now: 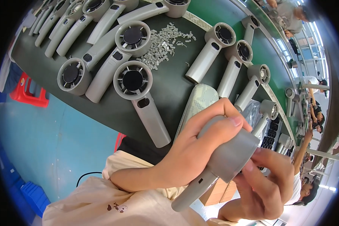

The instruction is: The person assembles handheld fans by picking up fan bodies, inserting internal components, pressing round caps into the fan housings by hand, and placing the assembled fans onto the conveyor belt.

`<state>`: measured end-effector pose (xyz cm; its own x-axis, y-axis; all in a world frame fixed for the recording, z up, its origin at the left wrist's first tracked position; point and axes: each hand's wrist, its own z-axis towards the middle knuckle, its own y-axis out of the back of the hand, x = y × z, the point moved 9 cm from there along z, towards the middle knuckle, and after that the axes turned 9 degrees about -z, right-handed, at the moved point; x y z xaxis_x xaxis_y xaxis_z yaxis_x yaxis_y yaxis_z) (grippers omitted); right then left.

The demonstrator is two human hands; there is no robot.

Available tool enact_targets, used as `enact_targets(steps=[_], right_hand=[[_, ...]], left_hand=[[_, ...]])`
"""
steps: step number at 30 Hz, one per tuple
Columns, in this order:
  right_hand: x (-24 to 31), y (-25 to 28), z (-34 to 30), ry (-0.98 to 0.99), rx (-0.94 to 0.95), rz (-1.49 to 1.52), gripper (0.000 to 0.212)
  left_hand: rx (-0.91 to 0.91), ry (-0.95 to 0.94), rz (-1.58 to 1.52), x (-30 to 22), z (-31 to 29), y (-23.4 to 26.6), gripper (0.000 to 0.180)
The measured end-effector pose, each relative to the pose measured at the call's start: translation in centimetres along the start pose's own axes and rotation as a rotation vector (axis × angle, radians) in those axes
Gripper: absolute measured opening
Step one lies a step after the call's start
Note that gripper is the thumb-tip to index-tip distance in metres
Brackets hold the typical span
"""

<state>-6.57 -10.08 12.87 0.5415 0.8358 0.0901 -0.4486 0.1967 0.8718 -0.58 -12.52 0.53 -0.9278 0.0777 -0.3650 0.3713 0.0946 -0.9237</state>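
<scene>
My left hand (194, 150) is wrapped over the round head of a grey handheld fan (235, 156), its thumb lying along the casing. The fan's handle slants down to the lower left, close to my shirt. My right hand (265, 184) is curled at the open front of the fan head, fingertips pressed together by the rim. Whatever those fingers pinch is hidden. Nearest on the dark table (101, 115) lie another handheld fan (154, 122) with a black hub and a flat rounded thing with a pale green pattern (200, 100).
More grey fans (133, 35) lie across the table beside a heap of small grey plastic pieces (164, 45). A green belt (269, 56) runs along the far side, with people beyond it. A red stool (28, 90) stands at left; a cardboard box (219, 193) is below my hands.
</scene>
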Motion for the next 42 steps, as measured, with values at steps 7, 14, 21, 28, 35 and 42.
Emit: enact_targets(steps=[7, 14, 21, 28, 35, 42], right_hand=[[-1.7, 0.5, -0.6, -0.021, 0.051, 0.146, 0.034], [-1.8, -0.1, -0.7, -0.036, 0.032, 0.127, 0.034], [-2.9, 0.1, 0.0, -0.088, -0.023, 0.236, 0.026], [-4.8, 0.0, -2.6, -0.313, -0.197, 0.452, 0.042], [-4.9, -6.1, -7.1, -0.795, -0.164, 1.409, 0.051], [-7.4, -1.2, -8.6, -0.739, -0.583, 1.086, 0.057]], left_hand=[[0.001, 0.023, -0.078, 1.1, 0.1, -0.1, 0.032], [-0.031, -0.033, -0.004, 0.4, 0.2, 0.4, 0.031], [0.005, -0.074, 0.058, 0.1, 0.7, -0.4, 0.029], [0.218, -0.26, -0.161, 0.2, 0.4, -1.1, 0.032], [-0.075, -0.824, 0.837, -2.5, -1.7, -1.9, 0.039], [0.298, -0.748, 0.789, 0.4, -2.1, -7.1, 0.056]])
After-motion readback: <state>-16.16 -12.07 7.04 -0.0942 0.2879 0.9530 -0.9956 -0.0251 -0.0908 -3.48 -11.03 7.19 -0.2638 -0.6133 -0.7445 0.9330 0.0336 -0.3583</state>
